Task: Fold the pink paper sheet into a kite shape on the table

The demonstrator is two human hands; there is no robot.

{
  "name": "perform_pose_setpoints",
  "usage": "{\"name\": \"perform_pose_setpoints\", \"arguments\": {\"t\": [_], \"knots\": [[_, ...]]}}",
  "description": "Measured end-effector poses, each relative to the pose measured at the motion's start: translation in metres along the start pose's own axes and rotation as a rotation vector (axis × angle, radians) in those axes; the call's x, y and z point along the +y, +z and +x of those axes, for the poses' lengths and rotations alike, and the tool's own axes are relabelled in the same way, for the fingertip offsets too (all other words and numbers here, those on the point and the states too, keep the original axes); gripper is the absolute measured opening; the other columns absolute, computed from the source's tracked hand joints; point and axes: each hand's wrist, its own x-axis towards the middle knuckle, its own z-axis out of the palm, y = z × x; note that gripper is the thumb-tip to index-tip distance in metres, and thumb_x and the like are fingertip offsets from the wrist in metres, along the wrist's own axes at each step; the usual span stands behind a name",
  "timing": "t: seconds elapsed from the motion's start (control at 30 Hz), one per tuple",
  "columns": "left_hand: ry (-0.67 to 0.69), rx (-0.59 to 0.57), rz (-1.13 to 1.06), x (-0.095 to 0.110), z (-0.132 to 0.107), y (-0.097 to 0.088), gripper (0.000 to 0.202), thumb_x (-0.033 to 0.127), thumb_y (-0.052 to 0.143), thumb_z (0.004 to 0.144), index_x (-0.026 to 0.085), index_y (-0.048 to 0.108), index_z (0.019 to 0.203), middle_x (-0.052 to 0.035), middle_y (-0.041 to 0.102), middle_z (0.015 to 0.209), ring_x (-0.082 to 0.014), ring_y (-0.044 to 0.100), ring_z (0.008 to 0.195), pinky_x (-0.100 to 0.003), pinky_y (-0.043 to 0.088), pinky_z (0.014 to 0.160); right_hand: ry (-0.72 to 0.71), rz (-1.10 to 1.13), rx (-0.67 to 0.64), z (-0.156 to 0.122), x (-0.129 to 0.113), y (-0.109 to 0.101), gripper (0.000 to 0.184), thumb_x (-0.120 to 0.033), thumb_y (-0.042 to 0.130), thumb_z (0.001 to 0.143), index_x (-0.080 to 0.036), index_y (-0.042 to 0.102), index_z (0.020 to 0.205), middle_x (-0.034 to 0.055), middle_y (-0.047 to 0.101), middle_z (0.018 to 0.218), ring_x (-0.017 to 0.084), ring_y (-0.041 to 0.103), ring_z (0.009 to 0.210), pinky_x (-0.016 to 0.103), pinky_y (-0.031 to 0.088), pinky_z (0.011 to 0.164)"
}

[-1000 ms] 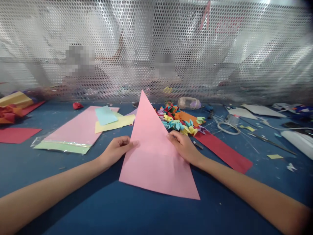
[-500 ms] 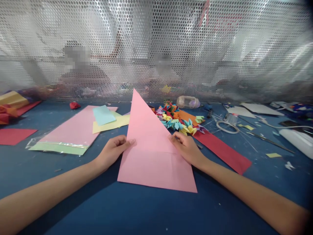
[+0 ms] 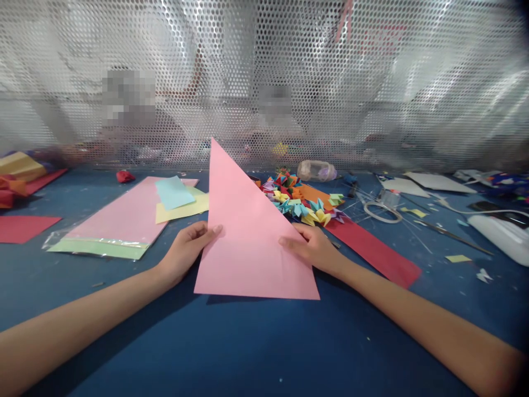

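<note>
A pink paper triangle is held up off the blue table, its tip pointing up and away from me. My left hand pinches its left edge, thumb on the front. On the right edge my right hand grips it the same way, thumb on the front and fingers behind. A shadow lies on the table under the paper's lower edge.
A pack of pink paper with yellow and light blue sheets lies at the left. Folded coloured paper pieces are heaped behind the right hand, beside a red strip, a tape ring and a small bottle. A perforated metal screen closes the back.
Both hands have tilted the pink triangle upward and shifted it a little left; its lower edge has lifted and looks shorter now.
</note>
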Motion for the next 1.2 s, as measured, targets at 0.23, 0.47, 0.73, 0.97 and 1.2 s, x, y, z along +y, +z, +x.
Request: {"name": "perform_pose_setpoints", "arguments": {"t": [0.23,0.47,0.73,0.97,1.2], "knots": [[-0.013,-0.072,-0.111,0.002,0.002,-0.001,0.035,0.046,0.064,0.08,0.018,0.064,0.101,-0.0048,0.069,0.089,-0.0156,0.064,0.072,-0.024,0.049,0.062,0.051,-0.004,0.078,0.002,0.004,0.0,0.042,-0.057,0.059,0.075,-0.016,0.055,0.067,-0.0022,0.046,0.061,0.011,0.042,0.057,0.023,0.03,0.049],[0.013,-0.009,-0.053,0.002,0.003,-0.002,0.041,0.036,0.074,0.072,0.019,0.06,0.106,-0.0027,0.069,0.082,-0.0128,0.063,0.068,-0.021,0.048,0.06,0.091,0.298,0.113,0.005,0.005,0.0,0.035,-0.045,0.071,0.068,-0.018,0.061,0.089,0.0,0.06,0.073,0.015,0.056,0.066,0.025,0.041,0.056],[0.07,0.127,-0.053,0.006,0.002,-0.001,0.048,0.037,0.078,0.067,0.021,0.049,0.102,0.0031,0.065,0.066,-0.0116,0.06,0.056,-0.017,0.043,0.048,0.108,0.41,0.232,0.006,0.004,-0.007,0.032,-0.041,0.071,0.069,-0.021,0.064,0.093,-0.0003,0.065,0.073,0.013,0.057,0.064,0.026,0.044,0.058],[0.149,0.105,0.071,0.004,0.003,-0.004,0.045,0.039,0.075,0.069,0.02,0.064,0.108,-0.0046,0.072,0.092,-0.0182,0.066,0.082,-0.026,0.053,0.069,0.054,0.302,0.191,0.007,0.006,-0.011,0.031,-0.041,0.073,0.065,-0.019,0.071,0.087,0.0047,0.071,0.084,0.018,0.062,0.074,0.034,0.05,0.069],[0.226,-0.07,0.071,0.031,0.008,-0.021,0.032,0.026,0.07,0.068,0.02,0.073,0.1,-0.0069,0.066,0.119,-0.0259,0.058,0.114,-0.033,0.049,0.092,-0.04,0.434,0.099,0.007,-0.002,-0.041,0.029,-0.03,0.063,0.068,-0.024,0.073,0.095,0.0036,0.072,0.103,0.022,0.066,0.092,0.035,0.052,0.075]]}}
